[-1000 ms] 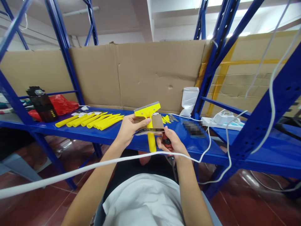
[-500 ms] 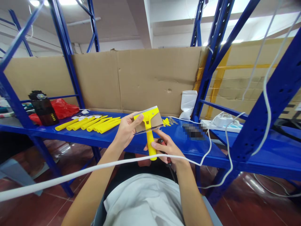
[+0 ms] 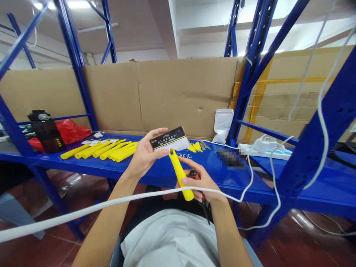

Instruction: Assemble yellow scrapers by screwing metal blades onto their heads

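Gripping a black card (image 3: 169,138) in your left hand (image 3: 145,152), yellow handle (image 3: 177,168) and screwdriver (image 3: 204,203) in your right hand (image 3: 205,184), you could drop one through crowding.

Brown cardboard (image 3: 172,96) lines blue metal shelving (image 3: 343,96) above a glossy reddish tiled floor (image 3: 280,244).

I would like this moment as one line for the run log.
left hand: holds black printed card | right hand: holds yellow handle and red screwdriver | blue shelf: more yellow handles at left | further left: dark bottle
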Tool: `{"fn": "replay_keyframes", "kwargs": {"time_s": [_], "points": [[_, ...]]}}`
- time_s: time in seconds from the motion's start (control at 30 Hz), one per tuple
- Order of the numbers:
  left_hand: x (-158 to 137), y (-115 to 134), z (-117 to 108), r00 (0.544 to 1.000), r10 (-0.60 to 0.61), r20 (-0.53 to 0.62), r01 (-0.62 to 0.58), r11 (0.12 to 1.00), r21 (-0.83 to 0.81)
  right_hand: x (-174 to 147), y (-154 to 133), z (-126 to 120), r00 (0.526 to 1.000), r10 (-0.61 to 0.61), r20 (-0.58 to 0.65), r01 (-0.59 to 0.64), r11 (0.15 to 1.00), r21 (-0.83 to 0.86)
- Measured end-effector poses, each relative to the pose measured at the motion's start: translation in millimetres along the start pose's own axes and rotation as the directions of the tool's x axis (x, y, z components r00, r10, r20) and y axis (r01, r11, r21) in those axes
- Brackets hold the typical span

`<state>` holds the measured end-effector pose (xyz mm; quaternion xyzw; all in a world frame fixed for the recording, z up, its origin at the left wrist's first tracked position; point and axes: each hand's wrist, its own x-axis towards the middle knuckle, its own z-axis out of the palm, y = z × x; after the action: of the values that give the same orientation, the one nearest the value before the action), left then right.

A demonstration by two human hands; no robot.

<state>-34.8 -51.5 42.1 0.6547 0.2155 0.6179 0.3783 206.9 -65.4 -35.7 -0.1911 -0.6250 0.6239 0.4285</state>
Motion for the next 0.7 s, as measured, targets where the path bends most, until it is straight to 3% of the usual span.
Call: {"fn": "replay_keyframes", "kwargs": {"time_s": [0.07,0.17,0.27,0.37,0.5,0.7], "points": [[0,-5,-2,1.0,0.008,-0.005,-0.008,0.999,-0.031,-2,0,0,1.0,-0.013,-0.01,0.012,0.999,-0.052],[1,-13,-4,0.998,-0.014,0.063,0.022,0.993,-0.117,-5,0,2,0.991,-0.127,-0.033,0.12,0.977,-0.174],[3,-23,-1,0.995,0.008,0.098,0.016,0.971,-0.237,-7,-1,10,0.968,-0.247,-0.036,0.223,0.921,-0.321],[7,-32,5,0.998,0.035,0.061,-0.016,0.96,-0.28,-9,-2,21,0.952,-0.299,-0.06,0.237,0.849,-0.473],[8,-36,10,1.0,-0.008,-0.021,0.004,0.982,-0.186,-10,-5,31,0.879,-0.453,-0.149,0.254,0.709,-0.658],[-4,-19,21,0.978,-0.144,0.151,0.18,0.949,-0.26,-1,-5,33,0.795,-0.595,-0.117,0.267,0.516,-0.814]]}}
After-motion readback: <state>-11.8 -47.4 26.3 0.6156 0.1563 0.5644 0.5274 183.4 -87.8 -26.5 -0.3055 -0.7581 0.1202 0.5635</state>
